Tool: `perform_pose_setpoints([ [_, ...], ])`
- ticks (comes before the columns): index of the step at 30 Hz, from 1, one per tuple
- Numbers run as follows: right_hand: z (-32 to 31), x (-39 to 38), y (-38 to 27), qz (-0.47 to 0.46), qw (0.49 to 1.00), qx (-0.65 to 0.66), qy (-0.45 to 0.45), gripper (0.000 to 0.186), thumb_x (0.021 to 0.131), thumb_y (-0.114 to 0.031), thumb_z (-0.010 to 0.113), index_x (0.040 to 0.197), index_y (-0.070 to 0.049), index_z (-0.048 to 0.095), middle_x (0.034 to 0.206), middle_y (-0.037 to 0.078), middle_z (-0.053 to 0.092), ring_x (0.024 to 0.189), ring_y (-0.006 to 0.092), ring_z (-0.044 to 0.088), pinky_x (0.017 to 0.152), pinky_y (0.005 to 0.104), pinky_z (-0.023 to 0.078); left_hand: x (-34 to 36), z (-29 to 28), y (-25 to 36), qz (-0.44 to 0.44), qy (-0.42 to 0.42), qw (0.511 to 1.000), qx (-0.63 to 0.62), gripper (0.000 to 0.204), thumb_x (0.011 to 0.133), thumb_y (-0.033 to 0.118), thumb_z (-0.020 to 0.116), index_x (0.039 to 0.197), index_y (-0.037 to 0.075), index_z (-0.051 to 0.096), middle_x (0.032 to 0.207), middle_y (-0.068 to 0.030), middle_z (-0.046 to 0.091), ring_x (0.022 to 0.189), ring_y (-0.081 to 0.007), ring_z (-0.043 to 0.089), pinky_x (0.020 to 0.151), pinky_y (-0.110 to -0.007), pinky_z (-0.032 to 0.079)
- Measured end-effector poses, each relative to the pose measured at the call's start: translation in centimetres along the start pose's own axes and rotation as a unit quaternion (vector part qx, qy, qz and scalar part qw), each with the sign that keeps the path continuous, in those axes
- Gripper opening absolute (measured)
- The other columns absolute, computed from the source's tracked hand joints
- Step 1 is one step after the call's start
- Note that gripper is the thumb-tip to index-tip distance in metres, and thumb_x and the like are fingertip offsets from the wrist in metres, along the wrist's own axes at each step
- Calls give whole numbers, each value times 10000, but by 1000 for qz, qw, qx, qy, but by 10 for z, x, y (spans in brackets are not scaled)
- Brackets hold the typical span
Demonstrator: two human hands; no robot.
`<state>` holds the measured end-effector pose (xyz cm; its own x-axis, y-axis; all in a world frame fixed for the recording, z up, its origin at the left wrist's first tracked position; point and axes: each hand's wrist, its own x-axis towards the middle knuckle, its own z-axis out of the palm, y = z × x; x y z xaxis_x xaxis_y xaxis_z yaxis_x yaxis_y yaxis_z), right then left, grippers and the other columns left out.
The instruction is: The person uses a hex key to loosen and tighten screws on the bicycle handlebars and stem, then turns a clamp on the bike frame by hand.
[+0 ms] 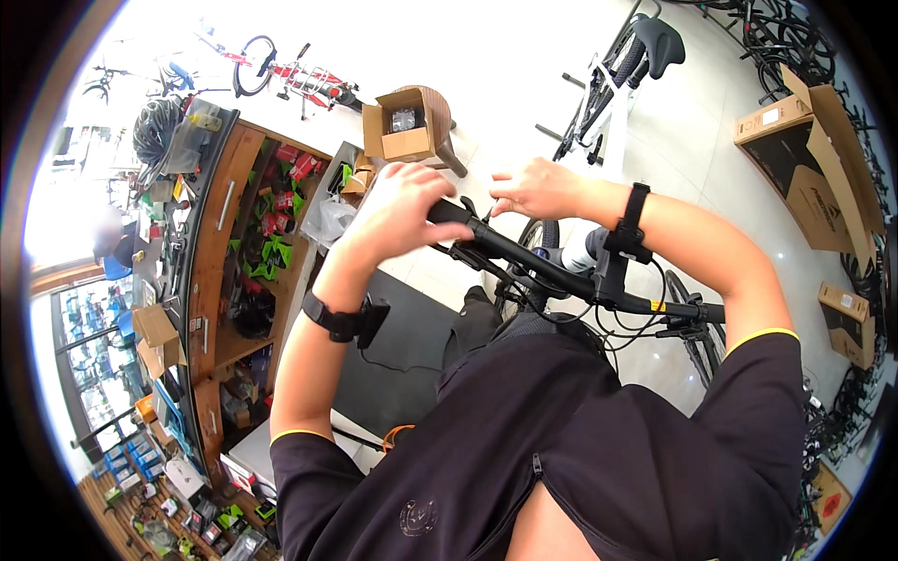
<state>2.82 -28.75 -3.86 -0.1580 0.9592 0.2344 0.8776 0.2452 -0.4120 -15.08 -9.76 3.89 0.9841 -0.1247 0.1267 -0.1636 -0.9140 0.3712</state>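
A bicycle's black handlebar (547, 268) runs across in front of my body. My left hand (398, 213) is closed around the end of the black handlebar grip (451, 214), thumb on the near side and fingers on the far side. Just beyond the bar, close to the brake lever area, my right hand (538, 190) is closed in a pinch. A thin, shiny bit shows at its fingertips, too small to name. Cables (608, 327) loop down from the bar, and the front wheel (540, 234) shows behind it.
Left stands a wooden cabinet (210, 243) with open shelves of packaged parts. An open cardboard box (404, 131) sits on a stool ahead. A second bicycle with a black saddle (660, 47) is at the far right, near large cartons (795, 159). A dark mat (388, 341) covers floor beside me.
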Motion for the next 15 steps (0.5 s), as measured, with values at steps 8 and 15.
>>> perform_pose_setpoints([
  [8, -5, -3, -11, 97, 994, 18, -40, 418, 984, -386, 549, 755, -41, 609, 730, 176, 625, 718, 392, 637, 682, 482, 501, 5, 29, 36, -42, -56, 991, 113, 432, 654, 449, 833, 864, 108, 672, 870, -49, 660, 947, -261, 616, 912, -439, 393],
  [15, -26, 5, -32, 187, 975, 9, -123, 524, 1017, -467, 446, 877, -51, 732, 802, 203, 684, 828, 396, 666, 803, 469, 521, 10, 29, 42, -53, -94, 986, 128, 392, 689, 415, 816, 886, 108, 675, 900, -67, 662, 970, -290, 618, 901, -449, 404],
])
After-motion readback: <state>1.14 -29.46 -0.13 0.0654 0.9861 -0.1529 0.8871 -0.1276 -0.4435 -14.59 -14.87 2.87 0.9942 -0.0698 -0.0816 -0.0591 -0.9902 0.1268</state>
